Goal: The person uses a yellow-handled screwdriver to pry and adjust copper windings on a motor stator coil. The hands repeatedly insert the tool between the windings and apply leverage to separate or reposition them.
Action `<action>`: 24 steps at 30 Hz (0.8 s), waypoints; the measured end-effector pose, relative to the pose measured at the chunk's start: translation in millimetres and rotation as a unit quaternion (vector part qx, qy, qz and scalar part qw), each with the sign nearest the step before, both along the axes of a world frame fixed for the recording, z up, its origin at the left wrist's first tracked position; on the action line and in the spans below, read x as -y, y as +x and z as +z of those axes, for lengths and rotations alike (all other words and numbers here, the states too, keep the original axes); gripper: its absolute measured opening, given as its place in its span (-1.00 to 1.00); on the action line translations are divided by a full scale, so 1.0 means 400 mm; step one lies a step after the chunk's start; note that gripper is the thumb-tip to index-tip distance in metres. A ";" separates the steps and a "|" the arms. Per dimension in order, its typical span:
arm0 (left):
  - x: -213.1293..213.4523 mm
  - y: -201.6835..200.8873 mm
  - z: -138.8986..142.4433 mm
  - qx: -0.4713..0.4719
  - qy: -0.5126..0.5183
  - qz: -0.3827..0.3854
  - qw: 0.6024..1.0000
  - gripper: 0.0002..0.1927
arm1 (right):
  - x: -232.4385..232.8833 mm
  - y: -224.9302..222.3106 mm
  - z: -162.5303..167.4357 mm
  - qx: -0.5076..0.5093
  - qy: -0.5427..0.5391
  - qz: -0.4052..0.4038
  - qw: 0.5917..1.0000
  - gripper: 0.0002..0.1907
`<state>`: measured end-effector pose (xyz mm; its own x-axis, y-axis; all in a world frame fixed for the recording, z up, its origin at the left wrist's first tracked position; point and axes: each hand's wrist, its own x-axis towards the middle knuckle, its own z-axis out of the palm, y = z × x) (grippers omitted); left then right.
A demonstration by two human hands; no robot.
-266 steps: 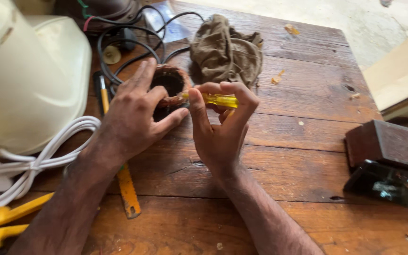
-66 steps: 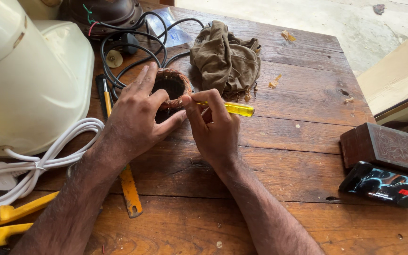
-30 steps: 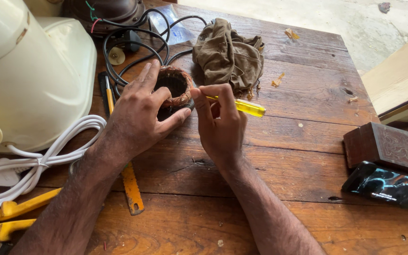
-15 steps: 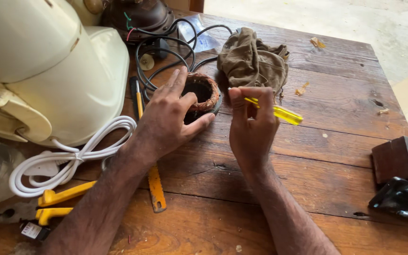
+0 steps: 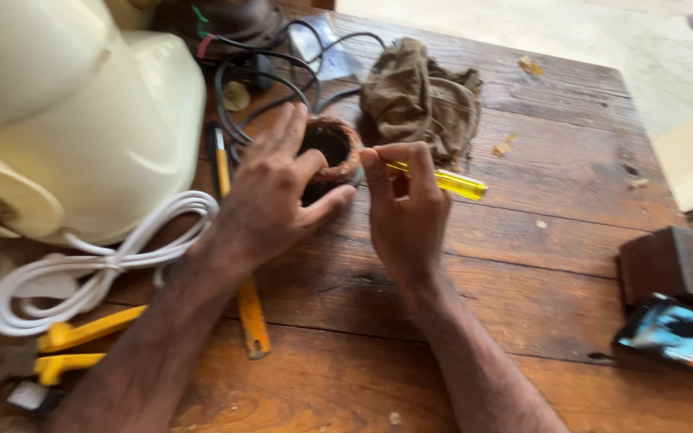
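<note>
Wooden worktop (image 5: pixel 539 265): left hand (image 5: pixel 270 200) cupping brown wound coil (image 5: pixel 330 148); right hand (image 5: pixel 407 212) pinching yellow screwdriver (image 5: pixel 443 180) (long axis crosswise, tip toward coil, just beside it).

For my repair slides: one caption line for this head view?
Left hand steadies a round copper-wound coil while right hand holds a yellow-handled screwdriver on a wooden table.

Two bare forearms are being shown entering from the lower edge; no sleeves, gloves, rings or watch are being worn on the left hand (image 5: pixel 270 204) or right hand (image 5: pixel 407 220).
</note>
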<state>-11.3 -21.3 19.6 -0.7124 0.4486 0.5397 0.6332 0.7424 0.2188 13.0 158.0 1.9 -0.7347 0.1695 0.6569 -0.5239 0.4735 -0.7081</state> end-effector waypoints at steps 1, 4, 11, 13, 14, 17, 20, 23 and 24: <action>-0.005 0.005 -0.002 -0.018 0.015 -0.003 1.000 -0.51 | -0.002 0.001 -0.002 -0.009 0.003 -0.004 1.000 -0.82; -0.032 0.020 -0.005 -0.054 0.032 -0.016 0.998 -0.61 | -0.014 0.010 -0.006 -0.011 -0.003 -0.020 1.000 -0.80; -0.048 0.048 0.011 -0.077 0.059 -0.003 0.995 -0.80 | -0.021 0.017 0.001 0.029 -0.034 -0.012 0.999 -0.83; -0.053 0.051 0.012 -0.088 0.084 0.003 0.993 -0.81 | -0.018 0.018 0.004 0.024 -0.032 -0.013 0.999 -0.84; -0.056 0.052 0.012 -0.093 0.096 0.006 0.991 -0.82 | -0.016 0.019 0.005 0.017 -0.032 -0.010 0.999 -0.85; -0.061 0.041 0.015 -0.024 0.124 0.025 0.992 -0.80 | -0.010 0.022 0.006 0.017 -0.038 -0.005 0.999 -0.85; -0.057 0.032 0.019 -0.023 0.108 0.035 0.993 -0.77 | -0.005 0.024 0.006 0.038 -0.042 -0.011 0.998 -0.85; -0.051 0.022 0.025 -0.016 0.101 0.044 0.994 -0.75 | -0.002 0.025 0.006 0.045 -0.041 -0.011 0.998 -0.86; -0.050 0.021 0.027 -0.030 0.098 0.043 0.994 -0.75 | -0.002 0.025 0.007 0.042 -0.040 -0.009 0.998 -0.86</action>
<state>-2.7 -1.1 30.2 -0.7076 0.2700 0.6530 0.5860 0.7406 0.3288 22.9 158.9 4.5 -0.7830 0.2333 0.5766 -0.4525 0.4224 -0.7854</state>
